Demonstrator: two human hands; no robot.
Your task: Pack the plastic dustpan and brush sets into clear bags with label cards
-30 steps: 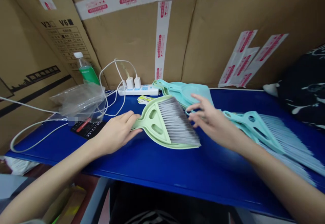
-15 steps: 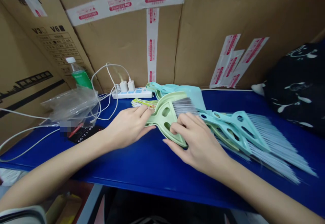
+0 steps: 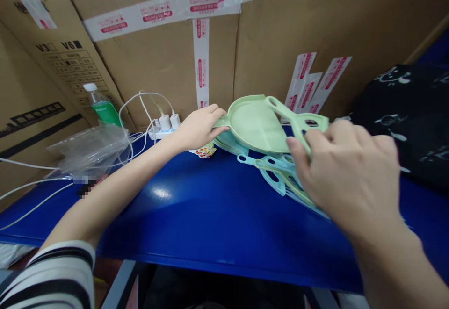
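Observation:
My left hand (image 3: 201, 129) is closed around the handle of a light green dustpan (image 3: 257, 124), which is raised over the back of the blue table. A matching green hand brush (image 3: 286, 111) is in my right hand (image 3: 351, 178), gripped by its head, with the handle pointing left over the pan's right edge. My own fingers hide the bristles. Under the green pan, part of a light blue dustpan (image 3: 231, 143) shows. Blue and green hand brushes (image 3: 273, 181) lie in a pile below and to the right, partly covered by my right hand.
Behind the table (image 3: 196, 206) stand taped cardboard boxes (image 3: 150, 61). A power strip (image 3: 159, 134) with chargers and white cables, a plastic bag (image 3: 94, 147) and a bottle (image 3: 105, 108) are at the left. Small printed cards (image 3: 206, 150) lie mid-table; a black patterned fabric item (image 3: 389, 112) is at right.
The green brush and dustpan, earlier held together, are now apart. My left hand has lifted the pan up and back; my right hand has carried the brush to the right.

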